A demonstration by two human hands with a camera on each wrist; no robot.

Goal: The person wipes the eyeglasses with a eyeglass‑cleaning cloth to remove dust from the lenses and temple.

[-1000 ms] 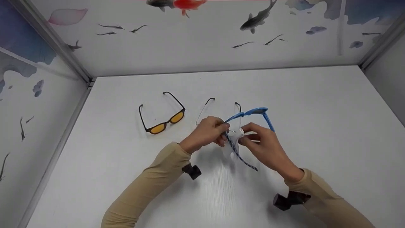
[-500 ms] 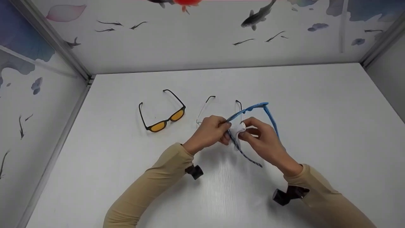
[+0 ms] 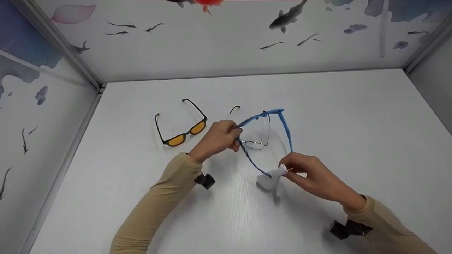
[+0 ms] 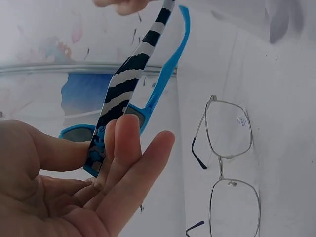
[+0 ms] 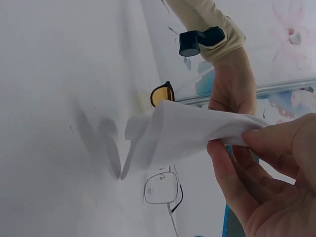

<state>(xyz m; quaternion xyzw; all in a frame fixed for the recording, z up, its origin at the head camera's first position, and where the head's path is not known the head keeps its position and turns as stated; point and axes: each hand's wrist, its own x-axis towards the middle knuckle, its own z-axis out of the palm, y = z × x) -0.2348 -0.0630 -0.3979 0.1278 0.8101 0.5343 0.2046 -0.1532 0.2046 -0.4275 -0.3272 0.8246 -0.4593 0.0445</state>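
In the head view my left hand [image 3: 218,138] pinches blue sunglasses [image 3: 250,121] at one front corner, by the hinge. Both temples stand unfolded. The left wrist view shows the near temple [image 4: 126,84] striped black and white on its outer side, with my thumb and fingers at its hinge end. My right hand [image 3: 316,178] pinches a bunched white cloth [image 3: 268,181] between thumb and fingers. The cloth is at the tip of the striped temple and overlaps it. From the right wrist, the cloth [image 5: 182,128] hangs in a loose fold away from my fingertips.
Thin metal-rimmed glasses [image 3: 254,145] lie on the white table behind the sunglasses, partly hidden by my left hand. Black-framed glasses with orange lenses [image 3: 176,141] lie unfolded to their left. Printed panels [image 3: 226,42] enclose the table at the back and sides.
My right hand has drawn the cloth along the striped temple, from near the hinge to its tip, toward me and rightward. My left hand has shifted left with the sunglasses.
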